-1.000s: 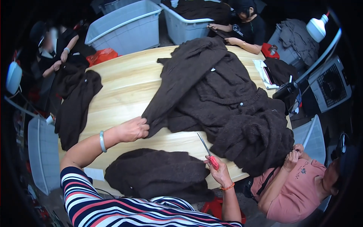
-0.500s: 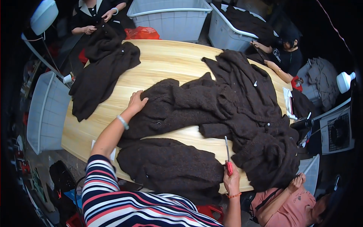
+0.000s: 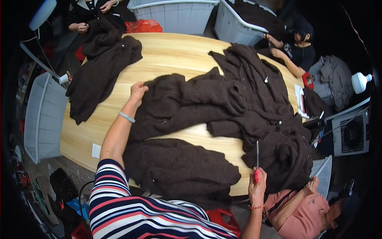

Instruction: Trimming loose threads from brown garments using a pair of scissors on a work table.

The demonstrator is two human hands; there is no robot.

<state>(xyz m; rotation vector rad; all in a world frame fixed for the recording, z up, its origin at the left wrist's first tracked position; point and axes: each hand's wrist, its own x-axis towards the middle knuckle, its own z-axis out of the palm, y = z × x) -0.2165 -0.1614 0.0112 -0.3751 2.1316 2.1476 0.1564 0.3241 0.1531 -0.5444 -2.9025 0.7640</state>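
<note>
My left hand [image 3: 138, 92] pinches the far left edge of a dark brown knit garment [image 3: 199, 97] spread over the table. My right hand [image 3: 257, 187] is closed round a tool [image 3: 257, 171] with a red handle and a long thin metal blade pointing away from me; its exact kind is unclear. The blade rises over the bunched right part of the dark knitwear. Nearest my body, another dark brown knit piece [image 3: 187, 167] lies along the table's near edge. Small pale bits show on the knitwear.
Around the light wooden table [image 3: 171, 49] work three other people, one holding a dark garment [image 3: 105, 75] at the far left. White bins [image 3: 173, 18] stand behind, near a red plastic bag [image 3: 144, 26]. Lamps [image 3: 361, 83] stand at both sides.
My left hand has shifted slightly left and away, from resting with thumb spread to a pinch on the garment's edge. My right hand has moved right with the red-handled tool.
</note>
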